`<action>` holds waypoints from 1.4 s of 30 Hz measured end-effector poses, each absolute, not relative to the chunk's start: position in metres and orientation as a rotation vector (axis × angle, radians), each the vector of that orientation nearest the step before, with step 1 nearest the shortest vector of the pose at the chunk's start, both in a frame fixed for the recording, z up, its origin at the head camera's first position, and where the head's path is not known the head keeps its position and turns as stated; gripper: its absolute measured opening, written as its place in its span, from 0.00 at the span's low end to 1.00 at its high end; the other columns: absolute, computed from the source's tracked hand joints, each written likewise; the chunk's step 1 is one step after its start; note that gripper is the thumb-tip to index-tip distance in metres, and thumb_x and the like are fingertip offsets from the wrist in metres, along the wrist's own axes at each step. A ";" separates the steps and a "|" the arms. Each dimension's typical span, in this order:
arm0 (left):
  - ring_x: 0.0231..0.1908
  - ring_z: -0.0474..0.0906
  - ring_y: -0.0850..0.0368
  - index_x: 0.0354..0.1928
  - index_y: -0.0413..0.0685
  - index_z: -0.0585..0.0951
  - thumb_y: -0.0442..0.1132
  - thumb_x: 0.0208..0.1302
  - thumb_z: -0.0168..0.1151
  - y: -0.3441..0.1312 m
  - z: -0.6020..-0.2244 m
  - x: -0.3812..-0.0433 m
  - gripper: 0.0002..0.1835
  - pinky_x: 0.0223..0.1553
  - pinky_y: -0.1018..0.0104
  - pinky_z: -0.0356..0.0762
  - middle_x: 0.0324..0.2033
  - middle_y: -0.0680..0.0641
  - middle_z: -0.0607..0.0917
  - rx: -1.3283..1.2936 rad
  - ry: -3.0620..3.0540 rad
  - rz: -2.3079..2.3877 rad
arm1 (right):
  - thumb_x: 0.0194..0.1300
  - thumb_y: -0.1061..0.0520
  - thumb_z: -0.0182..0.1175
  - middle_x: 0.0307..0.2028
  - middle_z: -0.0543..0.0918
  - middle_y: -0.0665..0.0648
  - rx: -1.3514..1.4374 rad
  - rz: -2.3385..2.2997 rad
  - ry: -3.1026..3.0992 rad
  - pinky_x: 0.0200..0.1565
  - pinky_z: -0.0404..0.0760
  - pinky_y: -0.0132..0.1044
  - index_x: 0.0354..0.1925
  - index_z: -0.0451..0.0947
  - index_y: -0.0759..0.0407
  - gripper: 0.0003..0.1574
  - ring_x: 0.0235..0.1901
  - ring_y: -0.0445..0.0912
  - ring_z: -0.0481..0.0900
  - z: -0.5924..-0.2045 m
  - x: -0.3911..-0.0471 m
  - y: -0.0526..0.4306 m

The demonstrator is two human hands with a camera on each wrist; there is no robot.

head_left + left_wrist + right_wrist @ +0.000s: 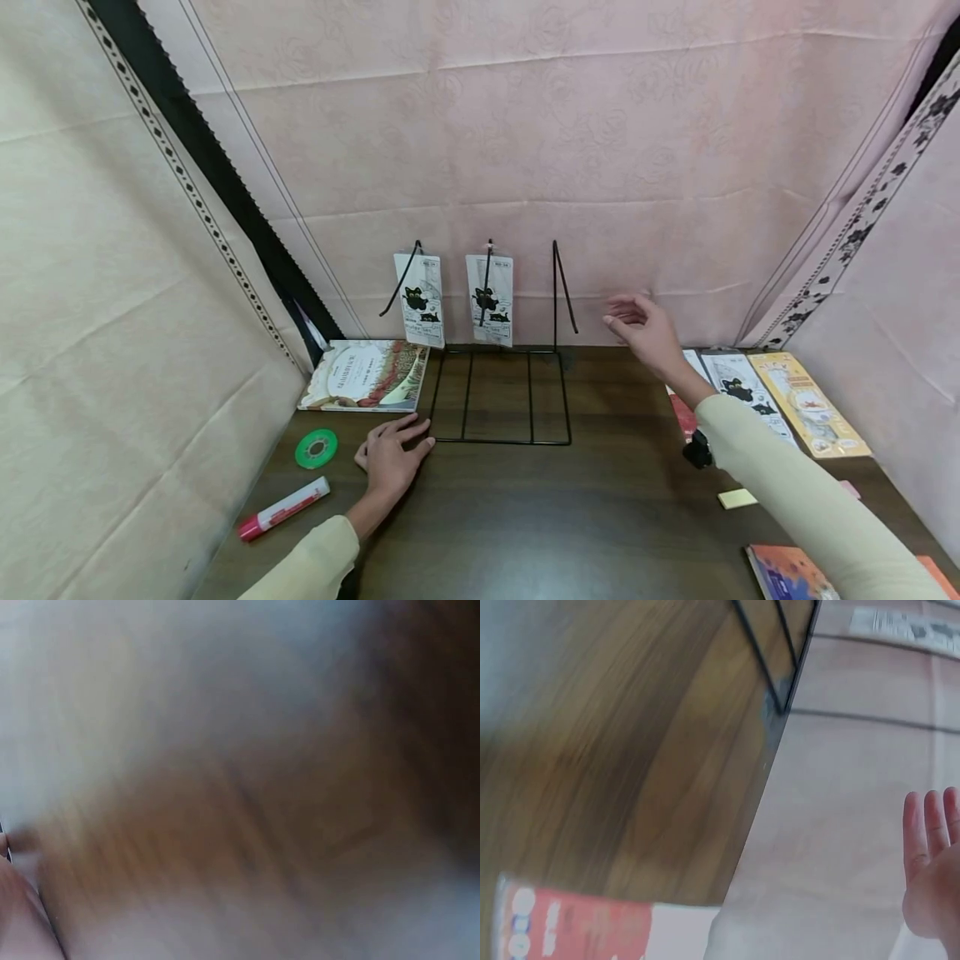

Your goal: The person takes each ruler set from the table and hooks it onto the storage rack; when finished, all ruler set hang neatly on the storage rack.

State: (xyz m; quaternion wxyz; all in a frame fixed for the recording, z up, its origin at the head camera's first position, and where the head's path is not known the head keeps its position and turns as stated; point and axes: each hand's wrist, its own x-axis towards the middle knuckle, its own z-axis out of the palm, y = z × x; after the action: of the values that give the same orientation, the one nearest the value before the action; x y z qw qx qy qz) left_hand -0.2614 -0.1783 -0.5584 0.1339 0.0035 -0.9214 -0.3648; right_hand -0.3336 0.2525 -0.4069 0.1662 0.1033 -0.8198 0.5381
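Note:
A black wire display rack [530, 400] stands against the back cloth, with three prongs sticking up. White packets with black cat drawings hang on its left prong [423, 300] and middle prong [501, 321]; the right prong [564, 287] bears nothing. My left hand [393, 457] lies with spread fingers at the rack's front left corner; whether it touches the wire is unclear. Right of the rack, my right hand [641, 329] is raised with loosely bent fingers, holding nothing. In the right wrist view, that hand's fingers [935, 825] look extended. The left wrist view is blurred.
An illustrated booklet [367, 375], a green ring [316, 448] and a red-capped marker [285, 508] lie left. More packets, including a yellow one [810, 404], lie at the right under the forearm. A yellow strip [737, 498] and an orange-covered book [791, 571] are nearer.

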 end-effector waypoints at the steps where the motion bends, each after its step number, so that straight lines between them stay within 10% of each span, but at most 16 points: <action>1: 0.65 0.62 0.46 0.51 0.64 0.85 0.50 0.57 0.70 -0.179 -0.559 -0.261 0.18 0.58 0.38 0.41 0.61 0.56 0.79 0.007 -2.668 -1.061 | 0.63 0.57 0.64 0.49 0.81 0.69 0.276 1.511 -2.340 0.35 0.81 0.26 0.54 0.76 0.61 0.22 0.44 0.52 0.80 -0.407 -0.332 0.257; 10: 0.65 0.62 0.47 0.51 0.64 0.85 0.49 0.57 0.70 -0.180 -0.560 -0.263 0.18 0.59 0.37 0.40 0.61 0.56 0.79 0.007 -2.674 -1.058 | 0.64 0.53 0.63 0.49 0.81 0.68 0.153 1.385 -2.350 0.41 0.74 0.18 0.56 0.75 0.59 0.24 0.43 0.42 0.80 -0.418 -0.321 0.302; 17: 0.64 0.62 0.48 0.51 0.66 0.85 0.51 0.57 0.70 -0.179 -0.559 -0.263 0.18 0.58 0.38 0.42 0.61 0.58 0.79 0.023 -2.684 -1.051 | 0.65 0.39 0.58 0.52 0.78 0.60 -0.037 1.381 -2.441 0.34 0.83 0.32 0.62 0.69 0.59 0.35 0.38 0.30 0.78 -0.444 -0.322 0.351; 26: 0.64 0.62 0.48 0.51 0.65 0.85 0.50 0.57 0.70 -0.179 -0.560 -0.261 0.18 0.59 0.38 0.41 0.61 0.57 0.79 0.022 -2.676 -1.059 | 0.59 0.18 0.41 0.64 0.66 0.76 -0.426 1.317 -2.761 0.43 0.84 0.50 0.73 0.50 0.64 0.65 0.54 0.65 0.76 -0.480 -0.321 0.403; 42: 0.64 0.62 0.46 0.52 0.64 0.84 0.49 0.57 0.69 -0.178 -0.556 -0.261 0.19 0.58 0.37 0.42 0.61 0.56 0.78 0.019 -2.697 -1.045 | 0.56 0.23 0.55 0.63 0.63 0.80 -0.425 1.054 -3.099 0.44 0.79 0.49 0.71 0.47 0.73 0.69 0.58 0.69 0.70 -0.504 -0.322 0.416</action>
State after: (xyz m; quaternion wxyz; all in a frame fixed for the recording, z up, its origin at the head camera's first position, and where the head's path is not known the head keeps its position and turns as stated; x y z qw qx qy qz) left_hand -0.2615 -0.1783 -0.5564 0.1244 0.0067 -0.9252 -0.3584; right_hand -0.3216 0.4158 -0.5040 -0.0797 -0.1283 -0.9359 0.3182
